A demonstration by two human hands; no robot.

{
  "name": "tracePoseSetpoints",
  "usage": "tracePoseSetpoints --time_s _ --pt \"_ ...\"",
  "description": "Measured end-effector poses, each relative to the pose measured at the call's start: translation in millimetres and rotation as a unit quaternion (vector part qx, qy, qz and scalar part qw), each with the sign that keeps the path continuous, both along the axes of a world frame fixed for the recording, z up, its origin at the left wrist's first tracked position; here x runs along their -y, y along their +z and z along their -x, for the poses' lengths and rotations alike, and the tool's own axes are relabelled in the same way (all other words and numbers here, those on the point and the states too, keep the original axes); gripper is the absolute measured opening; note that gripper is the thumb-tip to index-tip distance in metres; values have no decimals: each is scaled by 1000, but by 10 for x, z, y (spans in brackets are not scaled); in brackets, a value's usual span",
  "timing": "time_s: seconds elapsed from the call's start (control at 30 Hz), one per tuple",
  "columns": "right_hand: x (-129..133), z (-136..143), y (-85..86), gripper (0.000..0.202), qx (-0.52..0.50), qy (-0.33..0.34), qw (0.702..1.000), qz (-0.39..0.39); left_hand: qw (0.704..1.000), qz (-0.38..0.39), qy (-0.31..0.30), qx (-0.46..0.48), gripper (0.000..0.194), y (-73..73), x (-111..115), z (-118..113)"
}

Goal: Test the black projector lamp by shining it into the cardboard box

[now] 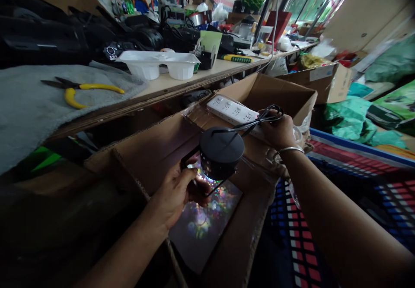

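Observation:
My left hand (pixel 181 188) grips the bracket of a round black lamp (pixel 221 152) held over an open cardboard box (pixel 155 150). The lamp throws coloured light spots onto the box floor (pixel 204 219). My right hand (pixel 278 130), with a metal bangle on the wrist, holds the lamp's black cable (pixel 259 119) in a loop and rests by a white power strip (pixel 232 109) that lies on the box flap.
A workbench (pixel 181 83) on the left carries yellow-handled pliers (pixel 81 91) on a grey cloth, two white plastic trays (pixel 162 63), a green mug and black gear. More cardboard boxes (pixel 324 80) and green bags stand to the right; a striped mat (pixel 324 219) lies below.

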State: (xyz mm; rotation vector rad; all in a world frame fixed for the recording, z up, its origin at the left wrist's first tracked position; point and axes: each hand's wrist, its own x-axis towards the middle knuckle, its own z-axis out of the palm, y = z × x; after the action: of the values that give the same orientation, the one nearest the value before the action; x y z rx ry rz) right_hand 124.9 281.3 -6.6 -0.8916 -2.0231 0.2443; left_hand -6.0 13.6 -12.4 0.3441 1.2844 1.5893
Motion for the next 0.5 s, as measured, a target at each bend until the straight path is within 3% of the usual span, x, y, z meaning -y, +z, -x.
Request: tracePoseSetpoints --time_s 0.5 --pt "5 -5 -1 24 -1 9 1000 -5 1000 12 9 -13 22 17 24 -10"
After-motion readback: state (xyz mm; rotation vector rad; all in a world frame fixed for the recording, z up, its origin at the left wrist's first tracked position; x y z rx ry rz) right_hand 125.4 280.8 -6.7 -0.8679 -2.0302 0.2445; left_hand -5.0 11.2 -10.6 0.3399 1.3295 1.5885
